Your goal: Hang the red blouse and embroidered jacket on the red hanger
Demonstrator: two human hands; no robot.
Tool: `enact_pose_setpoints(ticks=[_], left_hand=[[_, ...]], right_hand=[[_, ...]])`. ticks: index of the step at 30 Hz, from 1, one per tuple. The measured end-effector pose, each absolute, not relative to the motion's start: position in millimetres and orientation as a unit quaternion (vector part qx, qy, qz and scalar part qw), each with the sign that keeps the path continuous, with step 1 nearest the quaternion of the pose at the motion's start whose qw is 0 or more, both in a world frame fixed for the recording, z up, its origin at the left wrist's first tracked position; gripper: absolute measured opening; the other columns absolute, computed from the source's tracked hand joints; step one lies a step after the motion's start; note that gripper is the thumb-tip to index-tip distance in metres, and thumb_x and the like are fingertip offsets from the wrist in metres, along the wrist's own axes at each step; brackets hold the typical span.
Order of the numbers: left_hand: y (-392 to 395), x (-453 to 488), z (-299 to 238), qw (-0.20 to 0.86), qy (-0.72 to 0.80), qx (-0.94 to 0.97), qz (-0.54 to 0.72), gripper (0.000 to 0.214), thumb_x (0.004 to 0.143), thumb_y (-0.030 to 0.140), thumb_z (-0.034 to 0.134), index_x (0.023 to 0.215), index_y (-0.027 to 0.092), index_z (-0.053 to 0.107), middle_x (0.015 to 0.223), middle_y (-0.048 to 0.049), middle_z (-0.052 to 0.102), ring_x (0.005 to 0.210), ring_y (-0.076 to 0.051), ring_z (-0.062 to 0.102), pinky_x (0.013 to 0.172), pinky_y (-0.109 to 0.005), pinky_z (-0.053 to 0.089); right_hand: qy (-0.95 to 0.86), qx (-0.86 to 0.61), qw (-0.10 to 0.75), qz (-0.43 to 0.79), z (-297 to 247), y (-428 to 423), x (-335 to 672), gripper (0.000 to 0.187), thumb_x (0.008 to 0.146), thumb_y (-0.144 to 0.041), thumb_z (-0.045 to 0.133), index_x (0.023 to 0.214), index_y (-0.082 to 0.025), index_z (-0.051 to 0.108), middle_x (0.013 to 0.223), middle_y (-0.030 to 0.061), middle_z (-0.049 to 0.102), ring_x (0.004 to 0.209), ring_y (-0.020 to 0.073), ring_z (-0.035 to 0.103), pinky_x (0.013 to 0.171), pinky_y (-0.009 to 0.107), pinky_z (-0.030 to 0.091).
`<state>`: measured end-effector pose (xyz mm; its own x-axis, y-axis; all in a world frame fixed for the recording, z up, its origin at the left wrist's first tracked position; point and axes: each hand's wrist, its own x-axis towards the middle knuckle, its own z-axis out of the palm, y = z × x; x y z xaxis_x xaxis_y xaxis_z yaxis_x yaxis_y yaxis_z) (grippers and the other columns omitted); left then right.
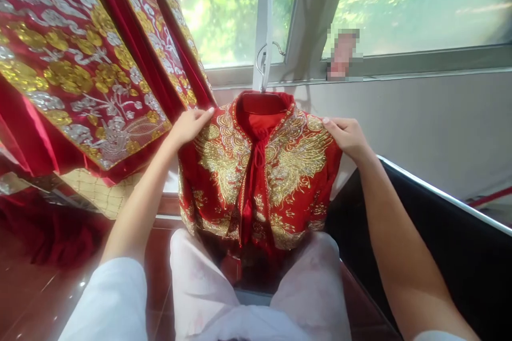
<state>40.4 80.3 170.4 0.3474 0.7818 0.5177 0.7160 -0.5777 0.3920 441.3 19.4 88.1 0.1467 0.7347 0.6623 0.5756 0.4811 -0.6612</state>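
A red jacket with dense gold and silver embroidery [224, 170] hangs in front of me, its collar on a hanger with a metal hook [262, 58]. My left hand [191, 127] grips the jacket's shoulder edge on the left side of the view. My right hand [347, 136] pinches the opposite shoulder edge. Red ties dangle down the jacket's front. The hanger is mostly hidden inside the collar. The lower hem rests close above my white trousers [256, 287].
Wide red and gold embroidered garments [80, 74] hang close on the left. Behind the jacket are a window with trees outside [412, 5] and a grey wall [420, 128]. A black surface with a metal edge [432, 234] lies to the right, above a red tiled floor [32, 298].
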Motion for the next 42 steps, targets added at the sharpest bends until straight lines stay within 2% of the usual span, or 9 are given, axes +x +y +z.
enact_pose_setpoints(ticks=[5, 8, 12, 16, 20, 23, 28, 38, 42], left_hand=[[91.9, 27.4, 165.0, 0.128, 0.469, 0.811, 0.326, 0.058, 0.085, 0.066, 0.039, 0.065, 0.016, 0.060, 0.057, -0.0010, 0.056, 0.061, -0.015, 0.053, 0.061, -0.026, 0.040], [110.6, 28.8, 172.5, 0.277, 0.438, 0.807, 0.285, 0.059, 0.087, 0.065, 0.035, 0.078, 0.016, 0.066, 0.069, -0.0042, 0.065, 0.071, -0.019, 0.062, 0.071, -0.030, 0.049], [96.9, 43.6, 147.6, 0.035, 0.501, 0.751, 0.429, 0.054, 0.090, 0.058, 0.037, 0.085, 0.013, 0.066, 0.081, -0.0089, 0.068, 0.087, -0.024, 0.064, 0.090, -0.039, 0.047], [31.0, 83.0, 49.8, -0.207, 0.448, 0.715, 0.496, 0.048, 0.087, 0.052, 0.048, 0.115, 0.015, 0.059, 0.116, -0.0146, 0.064, 0.116, -0.030, 0.054, 0.109, -0.051, 0.031], [-19.8, 115.7, -70.4, -0.205, 0.508, 0.741, 0.388, 0.067, 0.082, 0.042, 0.061, 0.138, 0.010, 0.040, 0.145, -0.0257, 0.039, 0.134, -0.038, 0.039, 0.107, -0.053, 0.034], [-24.3, 113.2, -120.5, -0.148, 0.598, 0.694, 0.374, 0.058, 0.085, 0.030, 0.057, 0.136, 0.008, 0.040, 0.132, -0.0247, 0.048, 0.120, -0.035, 0.051, 0.095, -0.049, 0.046], [-9.3, 93.0, -138.2, -0.091, 0.623, 0.689, 0.359, 0.035, 0.093, 0.028, 0.041, 0.117, 0.006, 0.054, 0.101, -0.0182, 0.062, 0.094, -0.028, 0.059, 0.081, -0.042, 0.051], [2.6, 112.4, -191.9, -0.184, 0.584, 0.668, 0.423, 0.093, 0.071, 0.063, 0.066, 0.132, -0.002, 0.039, 0.131, -0.0323, 0.044, 0.126, -0.044, 0.041, 0.103, -0.062, 0.034], [-3.2, 116.6, -193.6, -0.133, 0.599, 0.665, 0.426, 0.062, 0.083, 0.047, 0.058, 0.125, 0.002, 0.046, 0.125, -0.0282, 0.051, 0.119, -0.038, 0.051, 0.098, -0.054, 0.042]], right_hand=[[-0.575, -0.530, 0.623, -0.006, 70.4, 2.2, 418.4, 0.052, 0.092, -0.055, 0.036, 0.101, -0.017, 0.069, 0.102, 0.0107, 0.070, 0.102, 0.0277, 0.063, 0.093, 0.045, 0.047], [-0.481, -0.604, 0.628, -0.102, 52.9, -11.5, 380.0, 0.055, 0.094, -0.050, 0.036, 0.132, -0.014, 0.054, 0.136, 0.0202, 0.053, 0.129, 0.0337, 0.046, 0.106, 0.058, 0.033], [-0.501, -0.653, 0.539, -0.181, 2.0, -39.1, 311.5, 0.098, 0.081, -0.058, 0.058, 0.153, -0.012, 0.012, 0.157, 0.0281, 0.011, 0.144, 0.0449, 0.009, 0.105, 0.074, 0.015], [-0.533, -0.669, 0.479, -0.198, -59.6, -52.4, 277.3, 0.094, 0.081, -0.046, 0.063, 0.151, -0.009, 0.013, 0.154, 0.0323, 0.007, 0.141, 0.0491, 0.011, 0.101, 0.076, 0.018], [-0.507, -0.621, 0.563, -0.200, -94.4, -55.6, 292.4, 0.064, 0.088, -0.027, 0.051, 0.146, -0.011, 0.029, 0.131, 0.0241, 0.048, 0.123, 0.0340, 0.049, 0.102, 0.060, 0.037], [-0.539, -0.595, 0.574, -0.165, -107.8, -63.1, 309.9, 0.048, 0.091, -0.024, 0.045, 0.138, -0.014, 0.041, 0.106, 0.0140, 0.064, 0.094, 0.0241, 0.064, 0.100, 0.053, 0.043], [-0.507, -0.629, 0.587, -0.053, -115.5, -70.5, 318.6, 0.043, 0.093, -0.033, 0.040, 0.130, -0.013, 0.047, 0.117, 0.0186, 0.063, 0.100, 0.0257, 0.063, 0.084, 0.042, 0.051], [-0.352, -0.690, 0.632, 0.024, -113.5, -71.3, 301.3, 0.046, 0.087, -0.059, 0.039, 0.088, -0.017, 0.057, 0.073, 0.0131, 0.066, 0.066, 0.0246, 0.060, 0.062, 0.034, 0.044], [-0.405, -0.683, 0.605, 0.062, -112.2, -72.6, 308.4, 0.048, 0.073, -0.065, 0.058, 0.080, -0.018, 0.061, 0.071, 0.0118, 0.069, 0.064, 0.0250, 0.063, 0.063, 0.033, 0.047]])
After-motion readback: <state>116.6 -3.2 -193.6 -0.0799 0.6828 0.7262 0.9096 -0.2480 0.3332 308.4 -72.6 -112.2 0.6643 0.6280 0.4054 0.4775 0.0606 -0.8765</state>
